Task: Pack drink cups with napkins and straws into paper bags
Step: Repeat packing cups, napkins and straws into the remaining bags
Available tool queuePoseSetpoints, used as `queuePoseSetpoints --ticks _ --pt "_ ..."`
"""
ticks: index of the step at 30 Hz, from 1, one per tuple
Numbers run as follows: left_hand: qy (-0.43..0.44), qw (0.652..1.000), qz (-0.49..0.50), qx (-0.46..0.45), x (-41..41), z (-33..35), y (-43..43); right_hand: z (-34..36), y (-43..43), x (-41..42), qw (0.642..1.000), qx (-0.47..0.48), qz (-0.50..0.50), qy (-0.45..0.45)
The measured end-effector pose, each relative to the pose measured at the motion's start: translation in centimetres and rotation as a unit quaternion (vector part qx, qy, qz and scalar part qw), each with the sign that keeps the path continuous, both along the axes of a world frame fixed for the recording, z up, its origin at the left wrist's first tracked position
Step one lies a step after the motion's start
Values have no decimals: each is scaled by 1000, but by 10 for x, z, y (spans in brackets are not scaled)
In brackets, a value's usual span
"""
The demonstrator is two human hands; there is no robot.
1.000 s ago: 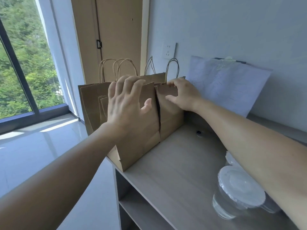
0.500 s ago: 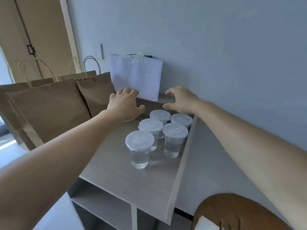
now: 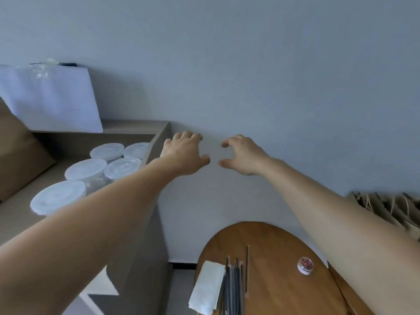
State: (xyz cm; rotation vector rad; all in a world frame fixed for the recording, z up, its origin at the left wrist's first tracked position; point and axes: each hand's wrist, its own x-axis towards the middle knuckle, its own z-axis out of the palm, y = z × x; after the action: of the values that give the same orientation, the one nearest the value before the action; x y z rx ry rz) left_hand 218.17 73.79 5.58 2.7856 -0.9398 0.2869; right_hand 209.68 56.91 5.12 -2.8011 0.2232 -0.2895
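Several clear lidded drink cups (image 3: 86, 169) stand clustered on the grey shelf top (image 3: 13, 214) at the left. My left hand (image 3: 184, 155) hovers empty past the shelf's right end, fingers curled and apart. My right hand (image 3: 243, 155) hangs beside it in front of the wall, also empty with fingers apart. On the round wooden table (image 3: 277, 280) below lie white napkins (image 3: 208, 286) and a bundle of dark straws (image 3: 236, 285). A brown paper bag (image 3: 16, 155) shows at the left edge. More flat paper bags (image 3: 391, 208) are stacked at the right.
A white sheet on a clipboard (image 3: 50, 98) leans against the wall behind the cups. A small round tin (image 3: 305, 264) sits on the wooden table. The grey wall is close ahead of both hands.
My view has swung right, away from the standing paper bags. Both hands let go of the bags and travelled right, past the cups, to the space above the wooden table.
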Motion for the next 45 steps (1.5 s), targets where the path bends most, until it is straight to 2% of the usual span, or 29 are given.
queuePoseSetpoints --ticks 9,17,21,29,34,40,45 --pt "75 989 -128 29 -9 -59 -130 -53 -100 -48 991 24 -118 50" --pt "148 957 -240 66 -62 -125 -234 -119 -187 -134 961 49 -248 116" --pt "163 947 -261 91 -87 -149 -276 -156 -234 -173 945 96 -294 110" --pt "214 947 -205 122 -134 -188 -367 -220 -362 -228 916 91 -373 115" --pt "242 949 -151 136 -156 -212 -405 -259 -431 -235 903 75 -400 136" --pt "269 945 -94 158 -162 -235 -407 -299 -466 -216 899 64 -397 176" --pt "279 944 -60 164 -160 -244 -397 -314 -478 -205 906 57 -386 163"
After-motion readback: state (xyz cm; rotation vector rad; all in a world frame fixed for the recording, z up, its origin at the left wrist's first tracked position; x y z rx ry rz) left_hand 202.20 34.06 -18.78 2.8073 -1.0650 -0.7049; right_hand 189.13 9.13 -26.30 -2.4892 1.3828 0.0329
